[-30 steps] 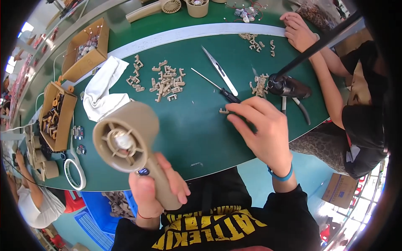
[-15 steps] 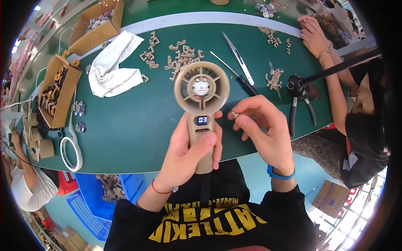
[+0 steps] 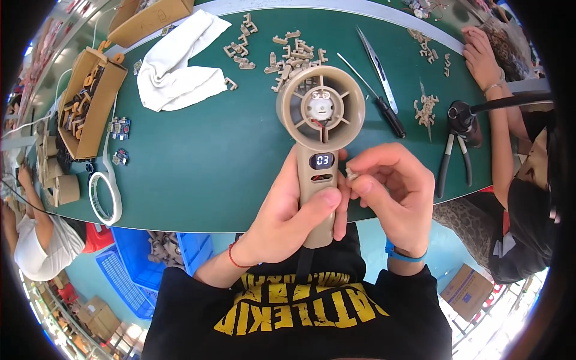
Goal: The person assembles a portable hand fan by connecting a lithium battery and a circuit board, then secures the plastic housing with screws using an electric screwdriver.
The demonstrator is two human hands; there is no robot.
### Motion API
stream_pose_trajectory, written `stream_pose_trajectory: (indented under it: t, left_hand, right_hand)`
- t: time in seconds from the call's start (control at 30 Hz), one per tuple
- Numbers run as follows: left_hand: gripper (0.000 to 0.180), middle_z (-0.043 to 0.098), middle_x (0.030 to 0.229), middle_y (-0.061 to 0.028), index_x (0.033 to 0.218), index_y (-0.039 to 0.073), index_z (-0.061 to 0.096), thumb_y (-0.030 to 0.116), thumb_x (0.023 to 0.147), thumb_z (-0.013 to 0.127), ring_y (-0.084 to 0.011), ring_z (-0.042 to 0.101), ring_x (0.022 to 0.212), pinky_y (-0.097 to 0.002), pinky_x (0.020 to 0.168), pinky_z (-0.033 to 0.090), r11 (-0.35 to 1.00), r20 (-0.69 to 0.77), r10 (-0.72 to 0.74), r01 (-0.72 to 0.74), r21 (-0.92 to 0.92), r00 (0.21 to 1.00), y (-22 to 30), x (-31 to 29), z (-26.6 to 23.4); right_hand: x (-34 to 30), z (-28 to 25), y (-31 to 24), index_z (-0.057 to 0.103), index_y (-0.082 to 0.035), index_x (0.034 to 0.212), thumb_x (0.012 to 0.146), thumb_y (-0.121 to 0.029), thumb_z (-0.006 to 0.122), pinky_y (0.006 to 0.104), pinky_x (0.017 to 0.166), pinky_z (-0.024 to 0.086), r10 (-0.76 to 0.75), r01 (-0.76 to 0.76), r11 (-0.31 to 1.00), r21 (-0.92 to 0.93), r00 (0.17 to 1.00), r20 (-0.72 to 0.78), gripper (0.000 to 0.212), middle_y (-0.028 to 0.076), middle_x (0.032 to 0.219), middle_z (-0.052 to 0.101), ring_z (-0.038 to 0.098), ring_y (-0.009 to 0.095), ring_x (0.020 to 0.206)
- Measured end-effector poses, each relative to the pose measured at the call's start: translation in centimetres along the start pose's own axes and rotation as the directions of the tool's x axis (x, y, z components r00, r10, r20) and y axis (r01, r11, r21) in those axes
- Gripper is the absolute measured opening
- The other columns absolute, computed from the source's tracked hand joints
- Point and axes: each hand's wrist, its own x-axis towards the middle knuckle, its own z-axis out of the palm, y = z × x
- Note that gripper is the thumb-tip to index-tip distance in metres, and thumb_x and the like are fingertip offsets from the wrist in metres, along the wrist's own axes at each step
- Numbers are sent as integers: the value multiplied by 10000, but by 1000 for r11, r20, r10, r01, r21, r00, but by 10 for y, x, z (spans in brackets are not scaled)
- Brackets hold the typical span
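My left hand wraps round the handle of a beige handheld fan, thumb across its front. The fan stands with its round, spoked head upward, a white motor in the middle. A small lit display sits below the head, and under it a slot shows an opening with a bit of red inside. Just right of the handle, my right hand pinches a small beige plastic piece between thumb and forefinger, apart from the slot.
Beyond the fan lie a pile of beige clips, tweezers and a screwdriver. Pliers rest at right, near a co-worker's arm. At left are a white cloth, a tape roll and a parts box.
The whole bench has shifted right and up in the picture. My right hand's small piece has come closer to the fan's handle. Both grips are unchanged.
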Motion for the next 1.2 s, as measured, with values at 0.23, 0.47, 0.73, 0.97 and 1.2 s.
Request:
stream_pose_trajectory:
  t: [0.23, 0.47, 0.73, 0.97, 1.2]
  left_hand:
    - [449, 513, 1025, -124, 1362, 6, 245, 34, 955, 433, -131, 575, 659, -257, 634, 477, 1000, 2, -3, 3, 18, 1000, 0, 0, -1]
    - [565, 492, 1064, -120, 1416, 24, 166, 31, 936, 464, -130, 558, 775, -260, 656, 484, 997, 17, 50, -51, 51, 999, -3, -1, 0]
    - [652, 455, 1126, -108, 1433, 7, 118, 128, 924, 505, -123, 538, 820, -251, 658, 474, 990, 25, 38, -41, 132, 999, 0, -3, -2]
    - [620, 475, 1087, -106, 1427, -20, 140, 157, 933, 471, -110, 523, 768, -236, 619, 443, 986, 13, 60, -61, 156, 998, -1, -4, 0]
    - [593, 494, 1071, -100, 1416, -39, 181, 195, 941, 447, -104, 523, 742, -250, 595, 439, 982, 42, 66, -73, 175, 997, -4, -1, -1]
  right_hand:
    - [2, 2, 1, 664, 36, 989, 851, 48, 633, 219, 625, 506, -77, 76, 986, -147, 997, -1, 142, 76, 844, 663, 651, 118, 717]
    - [-3, 5, -2, 662, 40, 970, 838, 71, 645, 207, 572, 498, 9, -6, 998, 68, 999, -45, 136, 78, 781, 673, 654, 107, 612]
    - [-3, 12, 8, 658, 22, 944, 807, 64, 684, 197, 535, 457, -24, 26, 999, 48, 999, -40, 145, 32, 781, 633, 593, 64, 595]
    - [0, 12, 10, 580, -3, 888, 808, 45, 700, 187, 544, 462, 181, -181, 914, 363, 983, 36, 152, 22, 785, 627, 599, 55, 606]
    - [-1, 14, 12, 563, -4, 889, 817, 36, 697, 179, 532, 462, 155, -156, 932, 327, 987, 29, 157, 21, 773, 624, 610, 56, 599]
